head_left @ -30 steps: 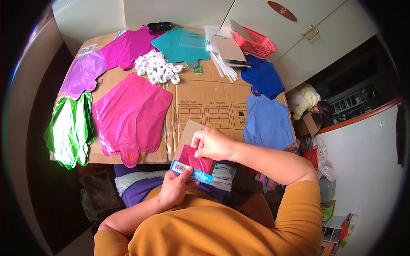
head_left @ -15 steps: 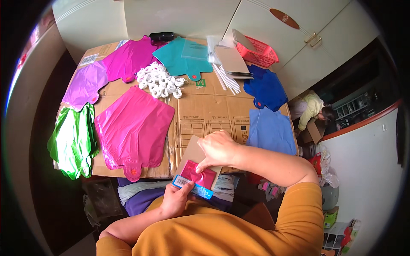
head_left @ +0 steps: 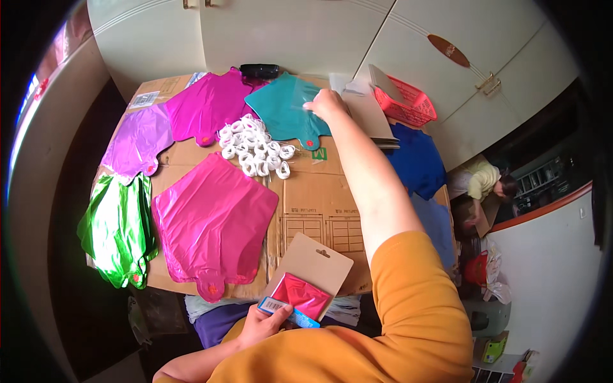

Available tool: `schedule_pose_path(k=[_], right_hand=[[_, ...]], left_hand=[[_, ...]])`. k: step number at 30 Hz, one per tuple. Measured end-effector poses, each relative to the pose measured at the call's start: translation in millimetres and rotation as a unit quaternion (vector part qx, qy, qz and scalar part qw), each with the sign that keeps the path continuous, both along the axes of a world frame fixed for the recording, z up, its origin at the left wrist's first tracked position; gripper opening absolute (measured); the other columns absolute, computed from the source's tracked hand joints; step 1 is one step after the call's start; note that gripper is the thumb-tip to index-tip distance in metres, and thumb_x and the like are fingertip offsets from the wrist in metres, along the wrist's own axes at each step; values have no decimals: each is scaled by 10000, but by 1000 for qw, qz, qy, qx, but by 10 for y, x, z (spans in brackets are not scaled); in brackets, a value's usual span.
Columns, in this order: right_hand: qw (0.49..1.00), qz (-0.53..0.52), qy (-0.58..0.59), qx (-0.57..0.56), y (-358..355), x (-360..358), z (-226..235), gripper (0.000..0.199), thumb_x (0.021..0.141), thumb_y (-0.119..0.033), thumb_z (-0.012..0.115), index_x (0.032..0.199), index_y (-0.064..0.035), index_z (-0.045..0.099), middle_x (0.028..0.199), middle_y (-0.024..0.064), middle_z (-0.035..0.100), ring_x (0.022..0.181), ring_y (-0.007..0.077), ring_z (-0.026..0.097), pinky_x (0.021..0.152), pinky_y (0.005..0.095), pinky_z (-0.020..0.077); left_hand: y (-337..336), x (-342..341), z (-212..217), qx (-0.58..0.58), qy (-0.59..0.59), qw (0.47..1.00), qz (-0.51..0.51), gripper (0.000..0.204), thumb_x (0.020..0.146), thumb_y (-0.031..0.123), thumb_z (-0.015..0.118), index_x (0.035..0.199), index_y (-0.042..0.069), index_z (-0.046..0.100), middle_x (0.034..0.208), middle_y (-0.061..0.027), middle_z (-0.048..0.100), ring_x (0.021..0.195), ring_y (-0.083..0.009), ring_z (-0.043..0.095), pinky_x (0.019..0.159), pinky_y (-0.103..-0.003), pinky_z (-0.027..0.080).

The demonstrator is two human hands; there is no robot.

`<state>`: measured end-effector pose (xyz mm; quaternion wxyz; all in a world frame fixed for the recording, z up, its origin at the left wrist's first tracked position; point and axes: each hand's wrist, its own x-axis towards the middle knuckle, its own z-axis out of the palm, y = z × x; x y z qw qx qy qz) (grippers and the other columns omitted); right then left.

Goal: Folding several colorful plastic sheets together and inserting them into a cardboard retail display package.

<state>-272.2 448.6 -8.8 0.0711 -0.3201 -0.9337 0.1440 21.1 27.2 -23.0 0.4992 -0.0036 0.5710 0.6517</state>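
Observation:
My left hand (head_left: 258, 325) holds a brown cardboard card (head_left: 313, 265) at its near end, together with a folded red foil balloon (head_left: 303, 295) and a small blue strip (head_left: 281, 309). My right hand (head_left: 325, 103) is stretched out to the far side of the table. Its fingers rest at the edge of a teal foil balloon (head_left: 281, 108), next to a stack of brown cards (head_left: 370, 118). Whether it grips anything is unclear.
A flattened cardboard sheet (head_left: 319, 198) covers the table. On it lie pink (head_left: 214, 220), magenta (head_left: 207, 105), purple (head_left: 137, 140), green (head_left: 115, 230) and blue (head_left: 418, 159) foil balloons and a heap of white ribbon rolls (head_left: 252, 147). A red basket (head_left: 408, 105) stands far right. Another person (head_left: 482, 182) crouches at right.
My right hand left the card held near my body and reached far forward to the teal balloon and card stack. My left hand kept the card with the red balloon.

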Motion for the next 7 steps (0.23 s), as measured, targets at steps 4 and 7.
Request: schedule_pose_path(k=[4,7], right_hand=[[998,-24,-38,-48,48,-127,58,389,764,-269,731,1092,-67,681,1156,139,661,1067,297,637,895,395,519],[988,8,137,-69,69,4,170,210,755,-295,760,873,-121,750,881,78,728,848,211,692,811,361,532]], left_hand=[[-8,-40,-94,-9,-1,1000,-14,201,947,170,615,811,39,684,714,32,650,624,-41,560,533,-238,446],[4,-80,-14,11,-34,999,-13,209,945,185,621,822,29,685,724,25,654,628,-42,564,547,-240,461]])
